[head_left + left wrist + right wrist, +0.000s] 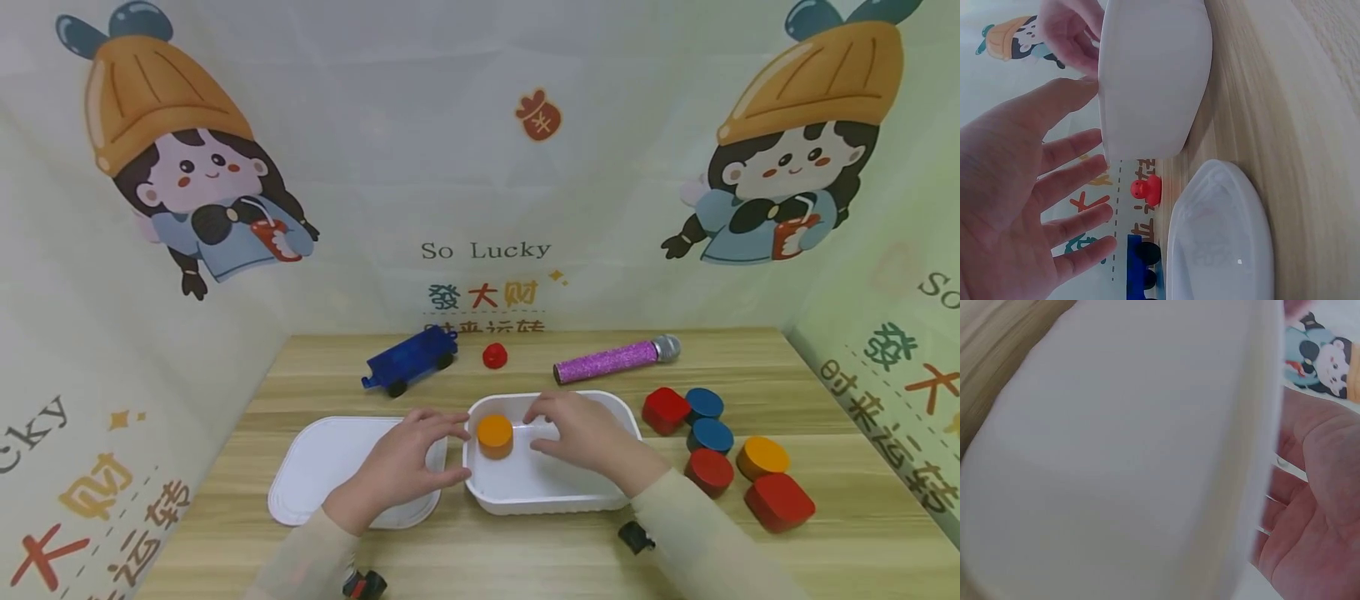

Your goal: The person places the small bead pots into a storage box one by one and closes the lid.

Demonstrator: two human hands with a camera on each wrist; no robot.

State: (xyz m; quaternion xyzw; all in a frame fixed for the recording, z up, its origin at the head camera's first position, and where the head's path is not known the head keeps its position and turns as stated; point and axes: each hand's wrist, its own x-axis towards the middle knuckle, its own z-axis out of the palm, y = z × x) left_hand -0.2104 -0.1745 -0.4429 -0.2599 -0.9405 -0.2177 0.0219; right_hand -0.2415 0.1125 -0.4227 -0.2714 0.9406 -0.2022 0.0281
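Note:
A white plastic box (555,492) stands on the table, an orange round block (495,437) at the left end inside it. My left hand (408,454) is at the box's left end, fingers spread, the thumb and fingertips right at the rim; nothing is gripped. In the left wrist view that hand (1035,181) shows its palm, the thumb by the box wall (1154,81). My right hand (581,429) reaches over the box from the right, its fingers loosely bent inside, with no block between them. In the right wrist view the box wall (1104,437) hides its fingertips.
A white lid (330,467) lies left of the box. Behind are a blue toy wagon (412,358), a small red duck (495,356) and a purple glittery microphone (611,361). Several red, blue and orange blocks (708,472) sit at the right. A printed cloth (375,192) surrounds the table.

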